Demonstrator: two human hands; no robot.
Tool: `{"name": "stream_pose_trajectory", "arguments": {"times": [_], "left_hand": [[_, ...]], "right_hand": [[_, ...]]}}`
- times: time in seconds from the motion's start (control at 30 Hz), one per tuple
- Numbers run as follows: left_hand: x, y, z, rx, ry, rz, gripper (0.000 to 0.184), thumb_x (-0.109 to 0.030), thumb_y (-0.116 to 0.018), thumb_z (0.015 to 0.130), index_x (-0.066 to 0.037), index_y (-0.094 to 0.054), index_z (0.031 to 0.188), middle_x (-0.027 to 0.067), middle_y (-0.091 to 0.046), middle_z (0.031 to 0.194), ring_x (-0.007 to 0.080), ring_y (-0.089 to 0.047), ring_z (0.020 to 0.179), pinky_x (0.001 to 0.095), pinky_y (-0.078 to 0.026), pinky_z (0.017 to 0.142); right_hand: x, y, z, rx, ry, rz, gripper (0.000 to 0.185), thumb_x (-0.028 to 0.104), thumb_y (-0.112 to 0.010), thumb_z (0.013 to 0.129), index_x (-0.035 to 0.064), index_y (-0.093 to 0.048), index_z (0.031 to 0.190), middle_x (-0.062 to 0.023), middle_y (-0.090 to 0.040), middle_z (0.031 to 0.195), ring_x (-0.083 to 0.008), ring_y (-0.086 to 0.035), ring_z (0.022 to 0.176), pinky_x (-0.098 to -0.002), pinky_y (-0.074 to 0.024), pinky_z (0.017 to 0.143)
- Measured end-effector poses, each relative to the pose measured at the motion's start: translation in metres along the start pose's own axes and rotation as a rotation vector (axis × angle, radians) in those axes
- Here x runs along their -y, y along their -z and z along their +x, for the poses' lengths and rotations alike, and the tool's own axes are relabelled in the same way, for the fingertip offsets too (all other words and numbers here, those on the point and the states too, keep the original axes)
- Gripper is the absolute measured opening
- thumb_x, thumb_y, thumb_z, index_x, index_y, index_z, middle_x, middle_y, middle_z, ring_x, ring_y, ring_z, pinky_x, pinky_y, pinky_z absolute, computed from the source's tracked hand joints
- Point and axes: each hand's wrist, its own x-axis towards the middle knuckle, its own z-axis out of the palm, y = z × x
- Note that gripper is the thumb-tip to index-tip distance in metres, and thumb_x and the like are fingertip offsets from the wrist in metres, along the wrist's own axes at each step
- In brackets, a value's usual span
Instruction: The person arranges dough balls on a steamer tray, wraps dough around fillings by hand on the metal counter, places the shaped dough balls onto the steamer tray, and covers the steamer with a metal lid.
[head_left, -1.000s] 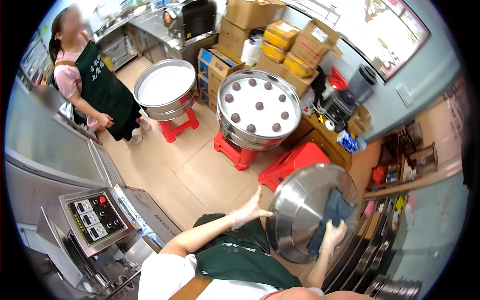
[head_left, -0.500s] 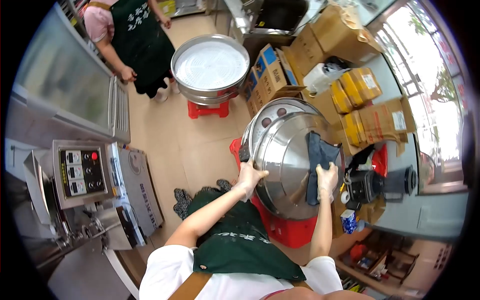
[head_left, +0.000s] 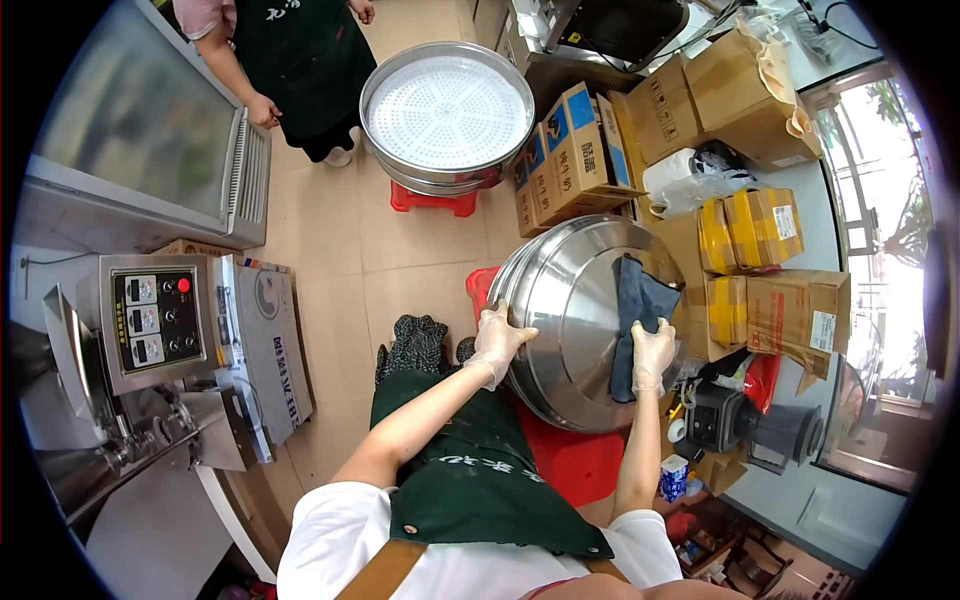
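A large domed steel steamer lid covers the steamer in front of me. My left hand, in a clear plastic glove, grips the lid's left rim with the thumb over the top. A folded dark blue-grey cloth lies across the lid's middle, and my right hand, also gloved, is closed on its right part. Any handle under the cloth is hidden. Below the lid, a red stool shows partly.
Another person in a dark apron stands at the back left. Perforated steamer trays rest on a second red stool. Cardboard boxes and a blender line the right. A control panel is at the left.
The lid has come down over the steamer; the round dark pieces on the tray beneath are now covered. Both hands keep their hold. My view has shifted slightly.
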Motion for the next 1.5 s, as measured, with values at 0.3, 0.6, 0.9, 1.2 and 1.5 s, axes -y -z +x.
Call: {"name": "stream_pose_trajectory", "arguments": {"times": [0.3,0.6,0.9,1.2,1.5], "left_hand": [[-0.002,0.011,0.002,0.065,0.007,-0.119,0.101,-0.032,-0.086,0.072,0.007,-0.034,0.149,0.0318,-0.05,0.126,0.0414,-0.057,0.116,0.0393,-0.047,0.102],[0.017,0.012,0.004,0.045,-0.099,-0.075,0.092,-0.028,-0.085,0.072,0.008,-0.041,0.144,0.034,-0.056,0.118,0.0413,-0.06,0.112,0.0408,-0.049,0.098],[0.016,0.016,0.021,0.14,-0.074,-0.448,0.072,-0.017,-0.084,0.072,0.008,-0.055,0.132,0.0231,-0.072,0.102,0.0281,-0.071,0.092,0.0353,-0.056,0.084],[0.026,0.011,0.025,0.17,-0.073,-0.356,0.083,-0.019,-0.085,0.073,0.007,-0.046,0.142,0.0249,-0.062,0.121,0.0291,-0.063,0.107,0.0351,-0.054,0.088],[0.109,0.057,0.037,0.065,0.018,-0.216,0.075,-0.035,-0.073,0.088,0.004,-0.045,0.145,0.0249,-0.059,0.133,0.029,-0.059,0.121,0.0366,-0.048,0.1]], "right_hand": [[0.015,0.006,0.0,0.096,-0.047,-0.14,0.057,0.034,-0.072,0.08,-0.0036,-0.06,0.122,-0.0226,-0.061,0.114,-0.0406,-0.062,0.105,-0.0451,-0.0502,0.091],[0.018,0.01,-0.002,0.146,-0.036,-0.199,0.063,0.043,-0.069,0.083,0.0014,-0.058,0.129,-0.0216,-0.058,0.122,-0.0391,-0.056,0.116,-0.0463,-0.0472,0.097],[0.012,0.01,-0.004,0.109,0.034,-0.225,0.073,0.053,-0.073,0.08,0.0029,-0.059,0.132,-0.0212,-0.059,0.122,-0.0393,-0.056,0.116,-0.0468,-0.0488,0.095],[0.012,0.018,-0.017,0.028,0.073,-0.116,0.08,0.05,-0.074,0.081,-0.0014,-0.051,0.137,-0.0236,-0.054,0.135,-0.0398,-0.051,0.124,-0.0468,-0.0426,0.104],[0.022,0.031,-0.072,-0.219,0.361,0.323,0.047,0.009,-0.07,0.088,-0.0034,-0.057,0.131,-0.0207,-0.061,0.125,-0.0374,-0.056,0.118,-0.0433,-0.0437,0.103]]}}
